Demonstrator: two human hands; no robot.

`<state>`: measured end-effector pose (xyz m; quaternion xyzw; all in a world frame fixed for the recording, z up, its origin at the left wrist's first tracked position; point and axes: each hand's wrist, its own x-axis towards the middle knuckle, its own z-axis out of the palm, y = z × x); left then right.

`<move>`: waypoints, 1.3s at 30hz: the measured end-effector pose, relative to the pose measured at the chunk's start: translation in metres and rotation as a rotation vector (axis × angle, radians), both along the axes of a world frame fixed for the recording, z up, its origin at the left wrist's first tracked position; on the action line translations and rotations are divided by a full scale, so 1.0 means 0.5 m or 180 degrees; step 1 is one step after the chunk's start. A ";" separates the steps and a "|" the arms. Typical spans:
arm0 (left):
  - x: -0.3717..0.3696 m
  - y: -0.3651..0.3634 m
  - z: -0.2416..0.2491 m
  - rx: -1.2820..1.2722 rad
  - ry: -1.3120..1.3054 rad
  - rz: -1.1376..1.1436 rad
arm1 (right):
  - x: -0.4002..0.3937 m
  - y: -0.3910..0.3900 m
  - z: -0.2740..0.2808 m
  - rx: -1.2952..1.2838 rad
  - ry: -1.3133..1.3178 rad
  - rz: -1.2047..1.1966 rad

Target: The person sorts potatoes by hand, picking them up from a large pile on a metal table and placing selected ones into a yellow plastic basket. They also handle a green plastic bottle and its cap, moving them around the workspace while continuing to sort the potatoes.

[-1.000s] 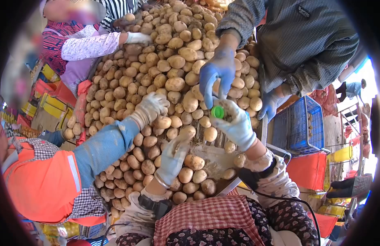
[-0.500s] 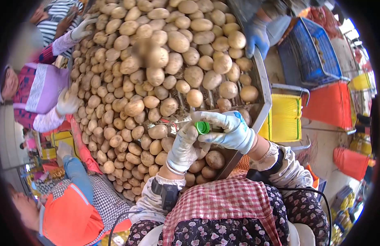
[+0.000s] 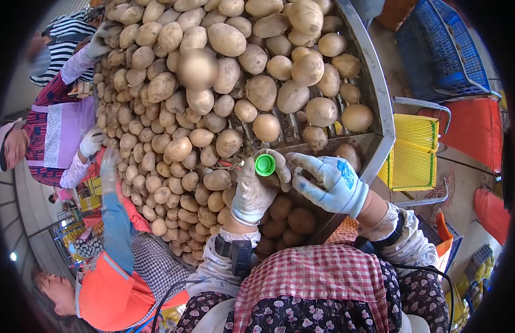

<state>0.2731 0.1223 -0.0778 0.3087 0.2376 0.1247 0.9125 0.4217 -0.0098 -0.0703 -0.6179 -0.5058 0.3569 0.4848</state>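
Observation:
My left hand [image 3: 252,188], in a soiled white glove, pinches a small round green bottle cap [image 3: 265,165] between thumb and fingers. The cap's hollow side faces up at me. Just to the right is my right hand [image 3: 336,184], in a white and light blue glove. Its fingers are bent with a gap between thumb and forefinger, and nothing shows in them. Both hands are over the near edge of a metal-sided sorting bed heaped with potatoes [image 3: 261,92]. Several darker potatoes [image 3: 302,220] lie in shadow below my hands.
A metal rim [image 3: 374,72] bounds the potatoes on the right. Beyond it stand a yellow slatted seat [image 3: 411,152], a blue crate [image 3: 443,50] and a red sack [image 3: 474,130]. Along the left side, people work with gloved hands [image 3: 92,141] at the potatoes.
My right hand has come off the green cap and moved right. My left hand keeps the cap, tipped to face up. The head view has shifted, and a blue-gloved hand at the upper right is gone.

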 end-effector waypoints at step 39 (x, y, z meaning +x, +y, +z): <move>0.001 -0.004 -0.003 -0.0149 0.0138 0.0211 | -0.005 0.009 -0.022 0.0244 -0.0520 -0.0109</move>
